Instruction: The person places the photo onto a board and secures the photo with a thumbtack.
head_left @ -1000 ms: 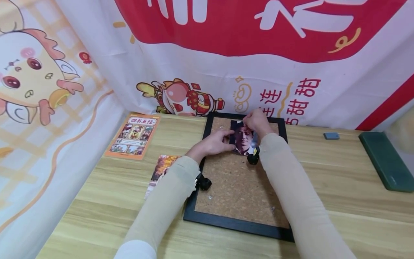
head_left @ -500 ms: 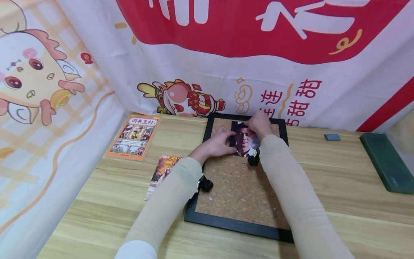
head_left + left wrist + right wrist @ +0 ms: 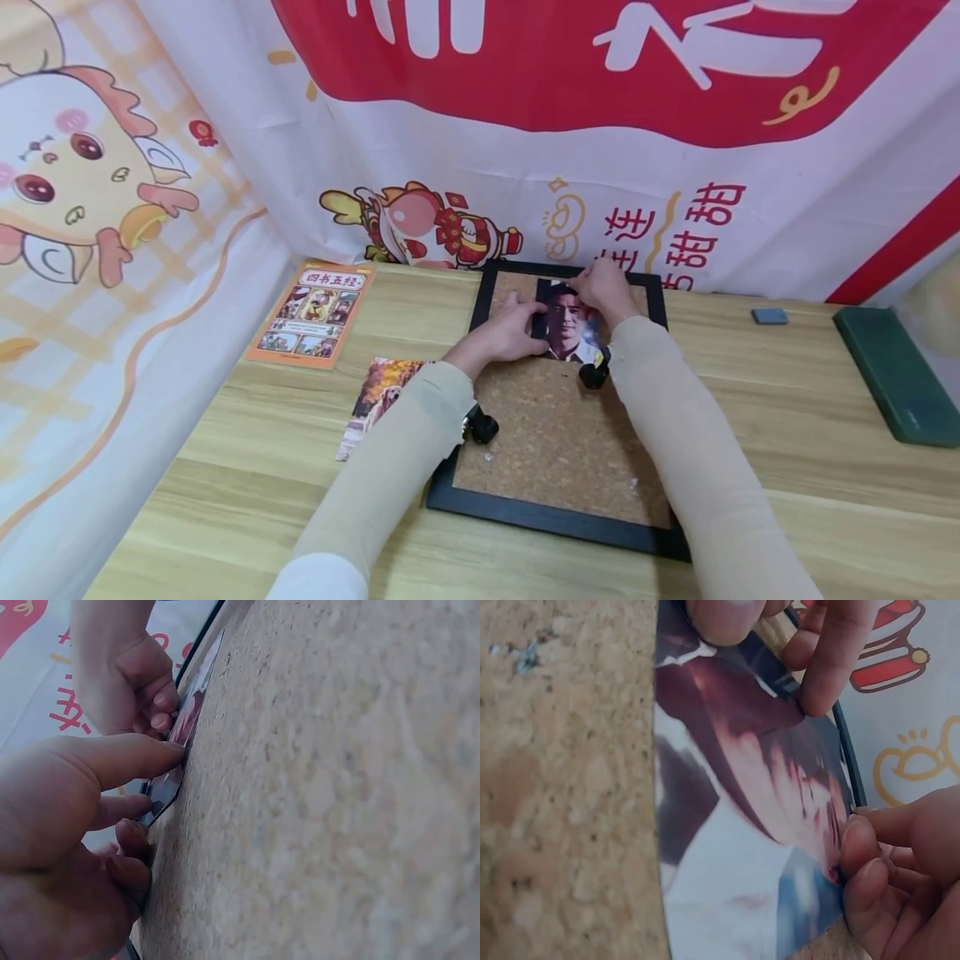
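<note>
A portrait photo [image 3: 567,331] lies on the upper part of a black-framed cork board [image 3: 555,442]. My left hand [image 3: 504,335] holds the photo down at its left side, thumb and fingers spread and fairly straight. At the top edge, my right hand [image 3: 606,290] pinches something tiny, apparently a push pin, mostly hidden by the fingertips. In the right wrist view the photo [image 3: 727,787] fills the middle, with the right hand [image 3: 907,870] at its upper edge. Small clear bits resembling push pins [image 3: 633,483] sit on the cork.
Left of the board lies a dog photo [image 3: 378,392], partly under the left sleeve. An orange comic-style booklet [image 3: 311,312] is at the far left. A blue block [image 3: 770,316] and a dark green slab [image 3: 896,375] rest on the right. A printed cloth [image 3: 450,158] hangs behind the table.
Both hands stay at the photo with little movement. The right wrist has shifted slightly to the right, its fingertips still at the top edge.
</note>
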Demonstrator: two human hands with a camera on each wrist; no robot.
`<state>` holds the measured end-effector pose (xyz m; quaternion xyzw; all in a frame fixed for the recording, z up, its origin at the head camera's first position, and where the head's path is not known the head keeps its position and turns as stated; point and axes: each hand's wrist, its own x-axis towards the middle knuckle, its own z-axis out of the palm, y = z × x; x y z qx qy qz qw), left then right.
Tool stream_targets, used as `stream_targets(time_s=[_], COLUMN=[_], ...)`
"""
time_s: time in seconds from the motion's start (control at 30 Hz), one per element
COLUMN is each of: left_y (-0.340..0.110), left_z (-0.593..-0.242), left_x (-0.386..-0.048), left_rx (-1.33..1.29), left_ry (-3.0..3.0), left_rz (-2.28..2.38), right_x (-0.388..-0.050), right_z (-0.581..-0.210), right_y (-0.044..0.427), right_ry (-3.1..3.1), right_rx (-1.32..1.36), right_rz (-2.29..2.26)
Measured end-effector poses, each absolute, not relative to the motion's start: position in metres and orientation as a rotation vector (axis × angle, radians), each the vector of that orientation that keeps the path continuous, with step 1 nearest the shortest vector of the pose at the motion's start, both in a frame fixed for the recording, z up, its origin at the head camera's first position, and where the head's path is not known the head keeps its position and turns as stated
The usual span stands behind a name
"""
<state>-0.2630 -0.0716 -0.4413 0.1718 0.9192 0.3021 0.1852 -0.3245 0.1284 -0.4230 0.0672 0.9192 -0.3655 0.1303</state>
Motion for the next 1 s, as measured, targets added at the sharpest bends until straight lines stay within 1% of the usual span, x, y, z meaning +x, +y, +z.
stream_targets(time_s=[0.17, 0.43, 0.6, 0.77, 1.0], left_y=[-0.073, -0.089, -0.102, -0.114, -0.139], left_z=[-0.424, -0.419, -0.409, -0.401, -0.394], left_x=[-0.25, -0.247, -0.239, -0.229, -0.21], left_rx=[0.493, 0.463, 0.435, 0.467, 0.497], left_ry=[2.589, 2.619, 2.556, 2.555, 2.609], left_rz=[0.897, 1.18, 1.262, 1.274, 1.258], right_x=[-0.316, -0.29, -0.274, -0.252, -0.217], right_z=[-0.42, -0.402, -0.393, -0.381, -0.374], right_y=[0.136, 0.154, 0.167, 0.183, 0.21], right_ry=[2.658, 2.642, 2.727, 2.8, 2.738], right_rx=[0.106, 0.004, -0.096, -0.155, -0.184], right_rz=[-1.106, -1.168, -1.093, -1.006, -1.084])
